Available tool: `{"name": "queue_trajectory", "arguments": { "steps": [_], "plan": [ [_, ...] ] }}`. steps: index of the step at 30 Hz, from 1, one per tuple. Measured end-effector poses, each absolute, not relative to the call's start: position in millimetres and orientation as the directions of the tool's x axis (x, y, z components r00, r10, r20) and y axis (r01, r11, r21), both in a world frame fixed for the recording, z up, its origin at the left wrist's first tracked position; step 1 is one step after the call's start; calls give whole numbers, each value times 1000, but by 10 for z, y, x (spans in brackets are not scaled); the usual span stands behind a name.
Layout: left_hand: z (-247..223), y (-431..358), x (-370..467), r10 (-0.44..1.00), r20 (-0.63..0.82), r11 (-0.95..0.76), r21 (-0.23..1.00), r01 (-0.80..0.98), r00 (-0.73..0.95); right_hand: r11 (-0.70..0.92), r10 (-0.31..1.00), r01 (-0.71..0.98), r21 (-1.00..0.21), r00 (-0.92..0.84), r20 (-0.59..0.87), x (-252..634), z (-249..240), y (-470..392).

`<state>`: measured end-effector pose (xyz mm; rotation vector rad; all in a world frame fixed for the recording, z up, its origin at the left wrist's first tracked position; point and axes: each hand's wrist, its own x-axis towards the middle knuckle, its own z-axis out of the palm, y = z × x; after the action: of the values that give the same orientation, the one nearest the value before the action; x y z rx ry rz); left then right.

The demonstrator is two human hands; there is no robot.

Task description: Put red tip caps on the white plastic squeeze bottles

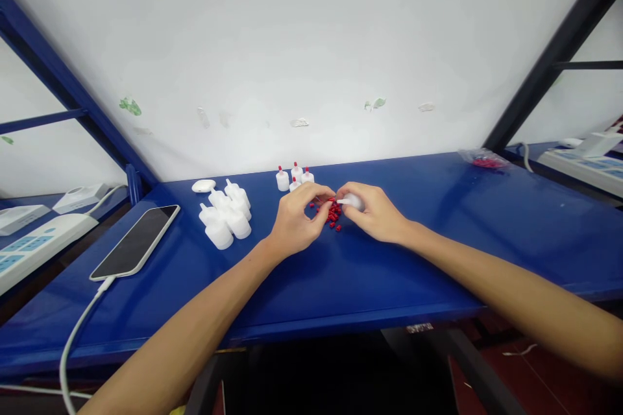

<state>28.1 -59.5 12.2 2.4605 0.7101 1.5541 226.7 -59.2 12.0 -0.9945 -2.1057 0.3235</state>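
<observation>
My right hand (pixel 377 211) is closed around a small white squeeze bottle (pixel 353 200), its nozzle pointing left toward my other hand. Thumb and forefinger of my left hand (pixel 302 215) are curled together at a small red cap (pixel 331 199), just beside the nozzle tip; the fingers partly hide it. Below and between both hands lies a loose pile of red caps (pixel 335 214) on the blue table (pixel 311 292). Behind my left hand stand several white bottles with red caps (pixel 282 179). Farther left is a cluster of uncapped white bottles (pixel 226 213).
A phone (pixel 136 242) with a white charging cable (pixel 80 324) lies at the left. A white oval case (pixel 203 186) sits behind the uncapped bottles. At the back right is a clear bag with red pieces (pixel 487 160). Power strips (pixel 46 246) flank the table beyond the blue frame.
</observation>
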Motion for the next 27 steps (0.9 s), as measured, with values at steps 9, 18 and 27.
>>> {"name": "queue_trajectory", "arguments": {
  "steps": [9, 18, 27],
  "plan": [
    [54, -604, 313, 577, 741, -816, 534, 220, 343, 664, 746, 472, -580, -460, 480, 2244, 165, -656],
    [50, -612, 321, 652, 680, -749, 647, 143, 336, 675, 736, 468, -571, -484, 473, 2247, 123, -638],
    [93, -685, 377, 669, 685, -739, 653, 165, 287, 611, 791, 505, -610, -426, 440, 2208, 159, -698]
  ]
}}
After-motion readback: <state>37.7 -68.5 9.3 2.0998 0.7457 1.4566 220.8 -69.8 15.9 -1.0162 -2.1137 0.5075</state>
